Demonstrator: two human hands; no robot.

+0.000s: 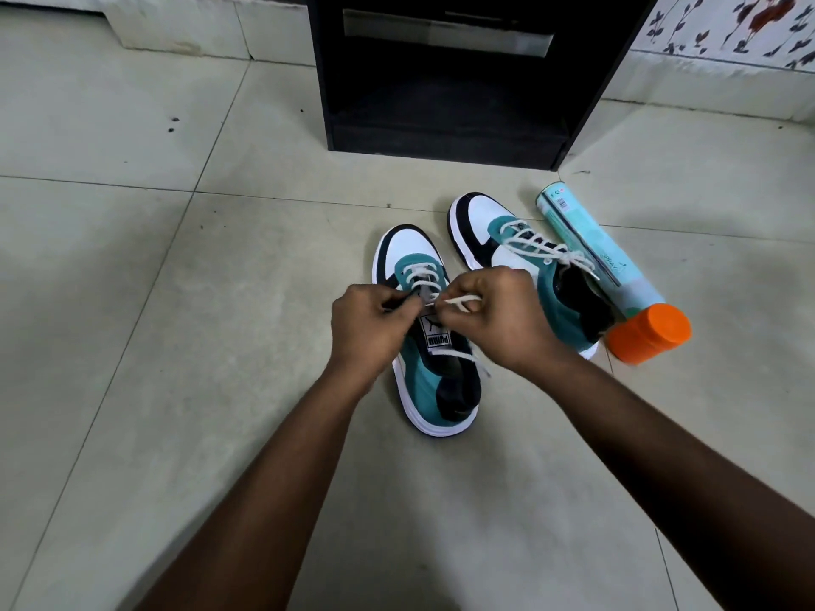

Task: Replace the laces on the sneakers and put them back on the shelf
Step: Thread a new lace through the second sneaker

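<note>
Two teal, white and black sneakers stand on the tiled floor, toes pointing away from me. Over the tongue of the near sneaker both my hands work the white lace. My left hand pinches one part of the lace at the eyelets, and my right hand pinches the lace end, which sticks out leftward. Another strand trails across the shoe's opening. The far sneaker lies to the right, fully laced with a white lace.
A black shelf unit stands straight ahead against the wall, its bottom compartment dark. A pale teal spray can with an orange cap lies on the floor right of the far sneaker. Tiled floor spreads to the left and front.
</note>
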